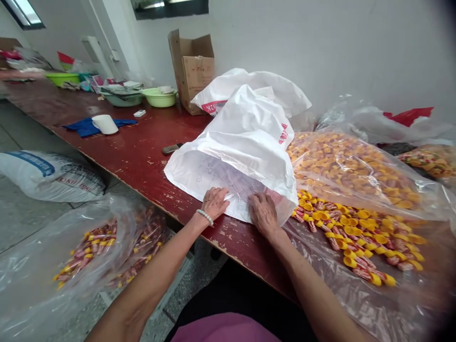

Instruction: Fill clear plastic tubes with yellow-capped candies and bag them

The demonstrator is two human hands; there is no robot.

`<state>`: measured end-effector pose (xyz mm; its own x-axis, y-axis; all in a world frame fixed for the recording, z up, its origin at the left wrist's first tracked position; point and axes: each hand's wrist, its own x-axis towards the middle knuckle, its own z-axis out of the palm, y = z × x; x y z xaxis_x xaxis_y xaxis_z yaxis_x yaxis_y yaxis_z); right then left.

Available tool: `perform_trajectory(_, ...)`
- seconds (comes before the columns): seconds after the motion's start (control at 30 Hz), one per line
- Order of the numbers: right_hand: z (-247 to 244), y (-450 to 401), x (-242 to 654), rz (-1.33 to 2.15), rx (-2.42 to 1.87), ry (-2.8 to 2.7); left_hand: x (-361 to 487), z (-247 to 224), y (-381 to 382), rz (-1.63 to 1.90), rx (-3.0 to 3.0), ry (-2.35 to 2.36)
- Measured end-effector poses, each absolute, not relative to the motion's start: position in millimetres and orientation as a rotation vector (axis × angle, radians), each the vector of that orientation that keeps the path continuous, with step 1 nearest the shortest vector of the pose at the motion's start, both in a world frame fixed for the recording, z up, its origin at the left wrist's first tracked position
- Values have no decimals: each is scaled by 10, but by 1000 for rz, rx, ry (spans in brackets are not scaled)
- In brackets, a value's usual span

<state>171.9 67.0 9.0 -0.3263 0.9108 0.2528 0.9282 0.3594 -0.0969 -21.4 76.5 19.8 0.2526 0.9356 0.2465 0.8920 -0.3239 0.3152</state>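
A large white woven sack [245,137] lies on the red table [142,166], its mouth facing me and partly open. At the left of the mouth is my left hand [214,203], fingers curled on a small piece of clear plastic at the sack's lower edge. My right hand [263,211] reaches into the mouth, its fingers bent over the inner layer; what lies under the fingertips is hidden. Right of the sack, yellow caps and red-patterned pieces [356,232] are spread on clear plastic.
A white roll [105,124] rests on a blue cloth, near a phone [172,148]. Green basins [159,97] and a cardboard box [197,71] stand farther back. Clear bags of pieces [92,247] and a full white sack [50,175] lie at the lower left, below the table edge.
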Motion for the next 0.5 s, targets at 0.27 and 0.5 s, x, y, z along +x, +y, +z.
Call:
perform_trajectory(0.27, 218, 687, 1576, -131, -1564, -2421, -519, 272, 570, 632, 2351, 1849)
perform_trajectory(0.5, 164, 665, 1706, 140, -1410, -2217, -391, 115, 758, 957, 2240, 1695)
